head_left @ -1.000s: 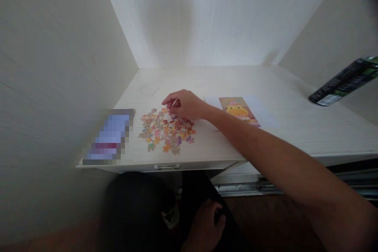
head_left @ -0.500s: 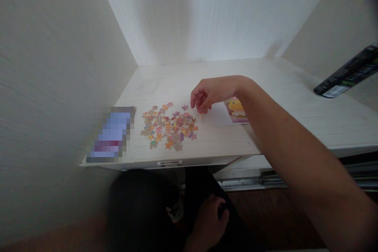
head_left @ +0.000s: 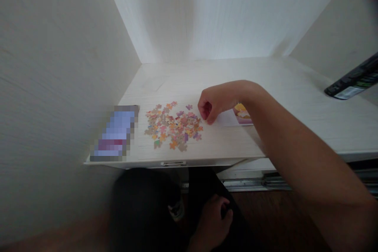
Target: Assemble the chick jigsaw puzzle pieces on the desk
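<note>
My right hand [head_left: 211, 104] is over the white desk top [head_left: 177, 82], just right of a loose pile of jigsaw puzzle pieces [head_left: 175, 126]. Thumb and fingers are pinched together with the tips low at the desk; whatever is between them is hidden. Pink, orange, purple and grey-backed pieces lie spread and overlapping. Partly behind my right wrist is a picture sheet [head_left: 242, 113] with a yellow figure on it. Down on my dark-clothed lap rests my left hand [head_left: 214, 220], loosely curved, thumb apart from the fingers and nothing seen in it.
A pixelated, screen-like flat object [head_left: 115, 132] lies at the desk's left end, beside the side wall. At the right a black can or bottle [head_left: 351, 80] stands near the other wall. A drawer handle [head_left: 173, 163] shows on the front edge.
My right hand has come down slightly toward the desk and its fingers have closed tighter. The whole view has shifted a little; my left hand stays on my lap.
</note>
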The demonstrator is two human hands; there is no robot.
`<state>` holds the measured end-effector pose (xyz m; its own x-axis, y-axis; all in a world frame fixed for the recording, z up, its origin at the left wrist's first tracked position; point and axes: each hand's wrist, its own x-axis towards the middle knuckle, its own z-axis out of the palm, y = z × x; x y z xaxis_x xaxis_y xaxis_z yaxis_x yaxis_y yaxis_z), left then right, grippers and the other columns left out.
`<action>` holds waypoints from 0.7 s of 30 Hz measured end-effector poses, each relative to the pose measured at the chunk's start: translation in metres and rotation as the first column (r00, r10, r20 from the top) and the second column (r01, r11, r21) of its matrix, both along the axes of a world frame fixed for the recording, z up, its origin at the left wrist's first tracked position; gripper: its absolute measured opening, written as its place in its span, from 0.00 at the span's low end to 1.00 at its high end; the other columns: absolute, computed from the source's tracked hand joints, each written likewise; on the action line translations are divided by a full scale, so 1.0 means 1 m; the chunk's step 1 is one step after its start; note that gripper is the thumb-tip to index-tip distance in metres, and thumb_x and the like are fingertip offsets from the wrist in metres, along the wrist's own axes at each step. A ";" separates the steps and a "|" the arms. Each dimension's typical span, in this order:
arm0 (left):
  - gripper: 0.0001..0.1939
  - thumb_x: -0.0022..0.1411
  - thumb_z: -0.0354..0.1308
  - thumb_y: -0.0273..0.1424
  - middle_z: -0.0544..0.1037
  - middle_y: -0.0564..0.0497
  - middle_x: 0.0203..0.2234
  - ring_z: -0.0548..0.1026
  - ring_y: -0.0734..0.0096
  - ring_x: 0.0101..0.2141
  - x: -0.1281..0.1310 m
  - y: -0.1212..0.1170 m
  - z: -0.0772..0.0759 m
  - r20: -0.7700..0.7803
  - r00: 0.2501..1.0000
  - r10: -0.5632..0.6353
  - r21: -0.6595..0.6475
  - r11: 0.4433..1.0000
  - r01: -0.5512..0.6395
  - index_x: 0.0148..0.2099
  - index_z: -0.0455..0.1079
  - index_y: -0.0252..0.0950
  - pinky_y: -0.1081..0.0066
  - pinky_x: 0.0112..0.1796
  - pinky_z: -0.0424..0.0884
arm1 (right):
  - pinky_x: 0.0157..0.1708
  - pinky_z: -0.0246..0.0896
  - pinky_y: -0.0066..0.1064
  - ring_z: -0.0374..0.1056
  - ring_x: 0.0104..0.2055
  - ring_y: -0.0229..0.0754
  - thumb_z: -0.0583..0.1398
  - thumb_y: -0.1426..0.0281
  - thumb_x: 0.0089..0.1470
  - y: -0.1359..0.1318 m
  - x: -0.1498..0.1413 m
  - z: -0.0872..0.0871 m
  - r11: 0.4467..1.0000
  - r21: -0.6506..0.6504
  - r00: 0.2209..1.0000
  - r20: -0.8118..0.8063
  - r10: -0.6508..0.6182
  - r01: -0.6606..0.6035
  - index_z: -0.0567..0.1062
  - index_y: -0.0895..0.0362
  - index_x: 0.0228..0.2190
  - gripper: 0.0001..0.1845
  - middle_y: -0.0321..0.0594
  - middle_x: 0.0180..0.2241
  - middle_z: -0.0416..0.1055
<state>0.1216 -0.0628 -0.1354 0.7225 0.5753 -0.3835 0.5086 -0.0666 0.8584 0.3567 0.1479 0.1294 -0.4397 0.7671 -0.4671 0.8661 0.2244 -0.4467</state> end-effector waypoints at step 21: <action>0.10 0.62 0.55 0.31 0.74 0.53 0.36 0.71 0.70 0.36 0.006 0.008 0.013 0.137 0.983 0.119 -0.091 0.990 -0.108 0.46 0.73 0.40 0.70 0.39 0.65 | 0.32 0.58 0.31 0.67 0.31 0.40 0.66 0.61 0.46 -0.001 0.001 0.004 0.992 -0.101 0.987 -0.147 0.057 -0.072 0.81 0.55 0.31 0.12 0.36 0.27 0.75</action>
<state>0.1280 -0.0553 -0.1219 0.7046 0.6272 -0.3317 0.3819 0.0588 0.9223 0.3574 0.1466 0.1334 -0.5552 0.6845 -0.4724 0.7763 0.2227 -0.5897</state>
